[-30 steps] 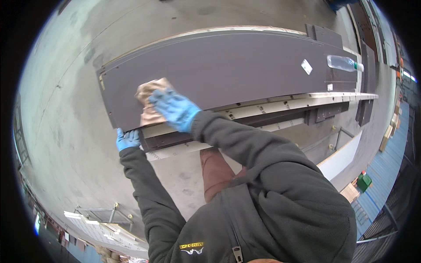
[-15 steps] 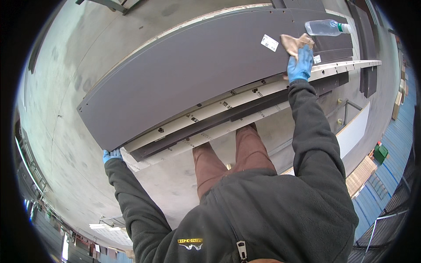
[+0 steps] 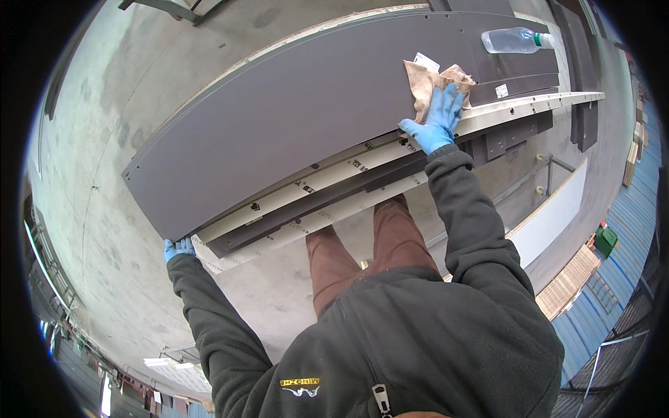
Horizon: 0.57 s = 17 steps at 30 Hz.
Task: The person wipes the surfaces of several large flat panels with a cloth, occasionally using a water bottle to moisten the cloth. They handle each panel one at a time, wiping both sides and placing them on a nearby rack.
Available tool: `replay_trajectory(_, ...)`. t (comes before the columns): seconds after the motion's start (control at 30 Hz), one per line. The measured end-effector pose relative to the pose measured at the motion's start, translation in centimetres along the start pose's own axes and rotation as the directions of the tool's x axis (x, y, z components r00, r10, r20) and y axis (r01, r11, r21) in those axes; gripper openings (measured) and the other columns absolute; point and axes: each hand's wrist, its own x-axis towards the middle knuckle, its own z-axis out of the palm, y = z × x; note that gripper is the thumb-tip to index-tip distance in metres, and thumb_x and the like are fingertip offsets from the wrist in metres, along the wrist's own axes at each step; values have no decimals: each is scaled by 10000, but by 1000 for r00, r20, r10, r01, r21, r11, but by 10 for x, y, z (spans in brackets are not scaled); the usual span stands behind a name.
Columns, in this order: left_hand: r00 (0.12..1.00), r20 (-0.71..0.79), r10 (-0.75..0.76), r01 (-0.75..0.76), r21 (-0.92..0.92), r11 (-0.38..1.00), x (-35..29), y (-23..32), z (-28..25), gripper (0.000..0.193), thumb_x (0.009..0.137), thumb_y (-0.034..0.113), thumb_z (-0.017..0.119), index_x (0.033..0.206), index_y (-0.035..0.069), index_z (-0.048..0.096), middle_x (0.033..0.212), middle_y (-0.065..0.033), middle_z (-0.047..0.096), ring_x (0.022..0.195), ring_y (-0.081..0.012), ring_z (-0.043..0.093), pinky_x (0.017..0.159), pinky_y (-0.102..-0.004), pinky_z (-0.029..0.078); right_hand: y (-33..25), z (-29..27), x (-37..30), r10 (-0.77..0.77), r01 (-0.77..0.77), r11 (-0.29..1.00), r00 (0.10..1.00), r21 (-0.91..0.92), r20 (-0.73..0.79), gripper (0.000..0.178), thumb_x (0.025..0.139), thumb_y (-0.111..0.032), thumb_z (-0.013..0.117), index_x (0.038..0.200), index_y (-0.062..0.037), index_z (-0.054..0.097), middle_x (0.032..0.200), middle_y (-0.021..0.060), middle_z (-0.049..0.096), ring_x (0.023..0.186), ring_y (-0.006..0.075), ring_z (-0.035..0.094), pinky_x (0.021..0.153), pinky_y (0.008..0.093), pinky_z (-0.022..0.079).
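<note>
A long dark grey panel [image 3: 279, 118] lies slantwise before me on top of other boards. My right hand [image 3: 439, 122], in a blue glove, presses a tan cloth [image 3: 420, 87] onto the panel near its front edge. The fingers are stretched out over the cloth and the thumb stands apart. Part of a white label [image 3: 426, 63] shows behind the cloth. At the panel's near left corner, my left hand [image 3: 179, 249], also blue-gloved, has its fingers closed on the edge; its thumb is hard to make out.
A clear plastic bottle [image 3: 516, 41] lies on its side at the far right of the boards. Under the panel, white-wrapped strips [image 3: 327, 177] and dark boards stick out towards my legs. A white board [image 3: 550, 216] lies on a metal frame to the right.
My right hand has slid left along the panel with the cloth, which now partly covers the white label and lies more spread out. My left hand stays at the corner.
</note>
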Motion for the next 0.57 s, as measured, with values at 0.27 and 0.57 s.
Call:
replay_trajectory(0.27,1000,7,14,-14,-9,1000,-3,-3,2,540,1075,450,545,1473,87,515,1535,-90,536,1420,-356,502,1174,-586,451,5,12,7,68,-68,998,997,11,-19,1362,672,-562,916,1674,-50,148,1750,232,-48,1595,466,-146,1274,636,-29)
replay_trajectory(0.57,999,28,39,-38,-26,999,-8,-9,8,601,1080,507,504,1519,98,477,1607,-113,453,1477,-364,443,1203,-595,413,-24,54,-5,-255,249,966,892,-67,-373,1172,807,-542,800,1696,-138,153,1765,204,-8,1609,471,-53,1243,709,-21)
